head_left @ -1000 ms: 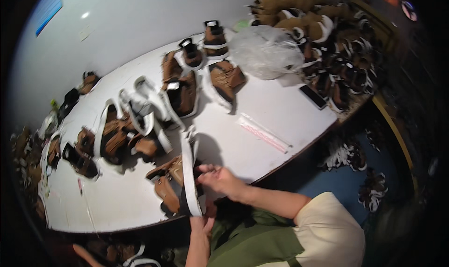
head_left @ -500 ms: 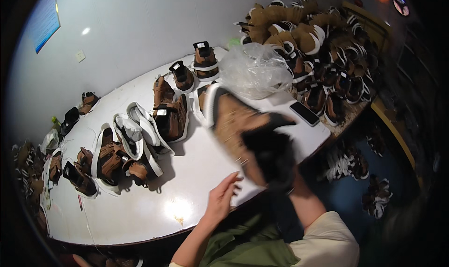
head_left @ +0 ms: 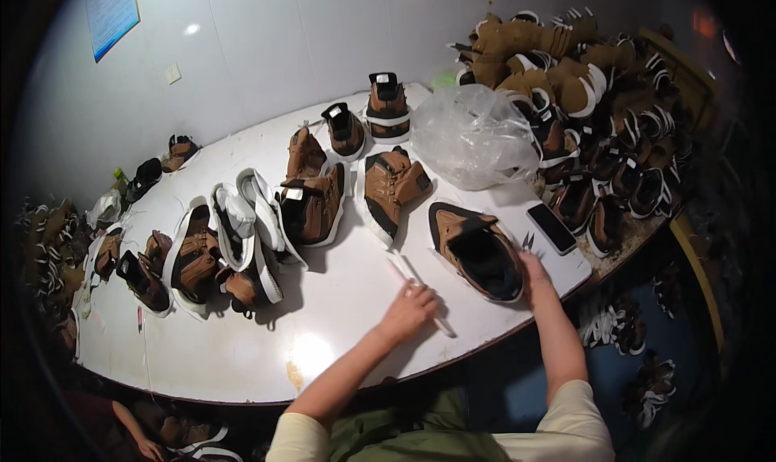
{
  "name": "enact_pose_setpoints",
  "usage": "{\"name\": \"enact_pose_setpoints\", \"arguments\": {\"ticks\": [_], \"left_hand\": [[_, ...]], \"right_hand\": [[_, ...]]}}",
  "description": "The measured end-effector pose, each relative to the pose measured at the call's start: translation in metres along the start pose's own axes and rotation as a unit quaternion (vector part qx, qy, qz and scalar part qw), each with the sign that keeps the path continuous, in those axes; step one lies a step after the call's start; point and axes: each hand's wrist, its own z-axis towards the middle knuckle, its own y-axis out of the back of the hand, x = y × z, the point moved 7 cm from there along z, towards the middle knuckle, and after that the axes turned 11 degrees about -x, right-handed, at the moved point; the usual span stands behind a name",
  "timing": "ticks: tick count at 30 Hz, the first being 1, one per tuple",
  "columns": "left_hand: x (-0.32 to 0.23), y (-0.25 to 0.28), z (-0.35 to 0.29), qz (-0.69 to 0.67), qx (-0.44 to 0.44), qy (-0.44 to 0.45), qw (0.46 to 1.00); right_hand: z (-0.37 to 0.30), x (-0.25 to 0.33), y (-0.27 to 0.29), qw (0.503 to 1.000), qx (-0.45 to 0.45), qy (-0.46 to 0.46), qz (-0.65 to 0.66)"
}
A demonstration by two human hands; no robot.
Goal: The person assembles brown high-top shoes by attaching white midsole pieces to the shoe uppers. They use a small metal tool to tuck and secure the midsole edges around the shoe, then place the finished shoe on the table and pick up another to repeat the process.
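A brown and black high-top shoe (head_left: 477, 252) sits on the white table with its dark opening toward me. My right hand (head_left: 531, 276) is closed against the shoe's right side near the heel; some of its fingers are hidden. Dark pointed tips, like those of thread snips (head_left: 528, 241), stick out just above that hand. To the left, my left hand (head_left: 411, 308) has its fingers curled over a slim pale pen-like stick (head_left: 443, 324) lying slantwise at the table surface. A second brown shoe (head_left: 393, 189) lies on its side beyond the stick.
More brown shoes (head_left: 315, 207) and pale grey-white shoes (head_left: 236, 236) stand to the left. A clear plastic bag (head_left: 477, 135) sits at the back, and a phone (head_left: 551, 227) at right. Shoes are heaped (head_left: 566, 66) at far right. Another person's hand (head_left: 149, 446) shows at lower left.
The shoe, held up and blurred before, has come down onto the table with my right hand beside it. My left hand has moved from open above the table edge onto the pale stick.
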Motion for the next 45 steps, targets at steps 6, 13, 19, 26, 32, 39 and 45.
{"name": "enact_pose_setpoints", "arguments": {"ticks": [6, 13, 19, 26, 32, 39, 45], "left_hand": [[0.056, 0.032, -0.084, 0.008, 0.0, 0.09, 0.996], [0.094, 0.038, -0.088, 0.032, -0.021, 0.115, 0.993], [0.132, 0.051, -0.075, 0.068, -0.039, 0.148, 0.986], [0.181, 0.037, -0.064, -0.12, -0.204, 0.346, 0.908], [0.195, -0.033, -0.017, -0.336, -0.176, 0.582, 0.719], [0.206, 0.019, 0.036, -0.526, -0.385, 0.39, 0.65], [0.191, 0.158, 0.037, -0.607, -0.36, 0.279, 0.65]], "right_hand": [[-0.002, 0.011, -0.039, 0.98, 0.021, 0.039, -0.194], [-0.042, 0.062, -0.032, 0.809, -0.193, 0.263, -0.49], [-0.189, 0.083, -0.14, 0.871, -0.098, 0.409, -0.256], [-0.185, -0.048, -0.192, 0.924, 0.134, 0.243, -0.263], [-0.189, -0.081, -0.195, 0.929, 0.118, 0.179, -0.3], [-0.21, -0.05, -0.188, 0.911, 0.132, 0.234, -0.313], [-0.269, 0.035, -0.25, 0.835, 0.226, 0.41, -0.289]]}}
